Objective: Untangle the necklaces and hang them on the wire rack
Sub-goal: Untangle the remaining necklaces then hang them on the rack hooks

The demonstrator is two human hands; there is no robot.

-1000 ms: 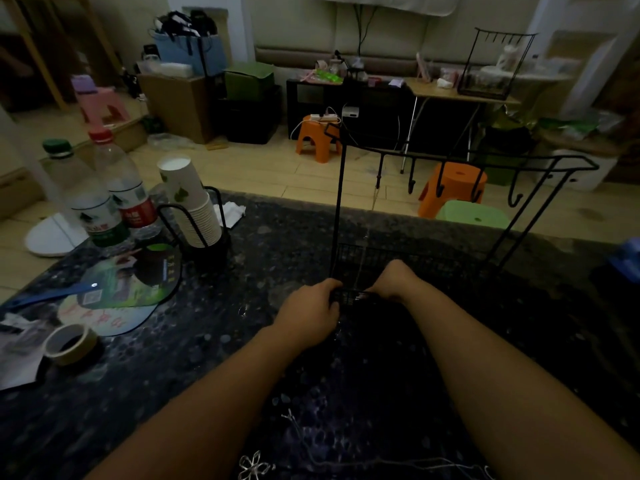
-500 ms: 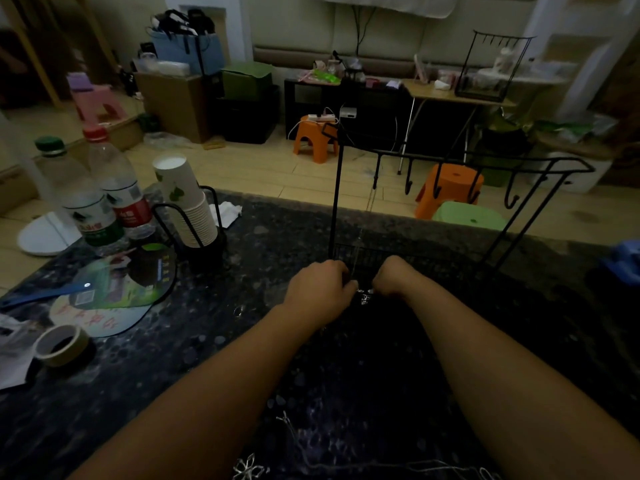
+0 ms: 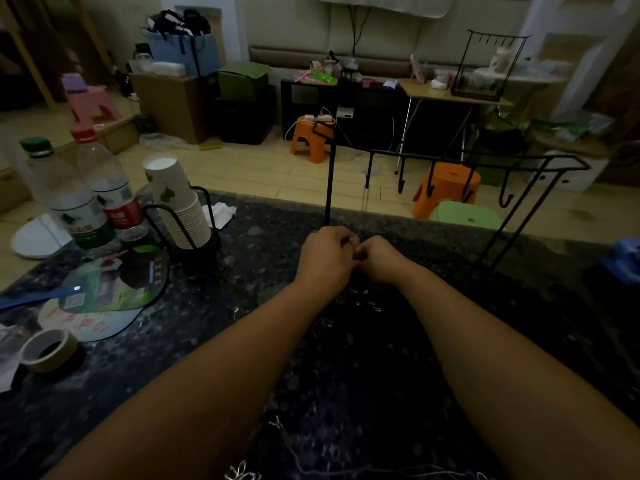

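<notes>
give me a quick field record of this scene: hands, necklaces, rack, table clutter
left hand: curled, pinching a small shiny necklace piece
right hand: curled against the left, on the same necklace
wire rack: upright behind the hands, hooks mostly bare; one thin chain seems to hang from a left hook
loose chain: on table near edge
clutter, left: two bottles, cup stack, tape roll
light: dim, fine detail unclear
</notes>
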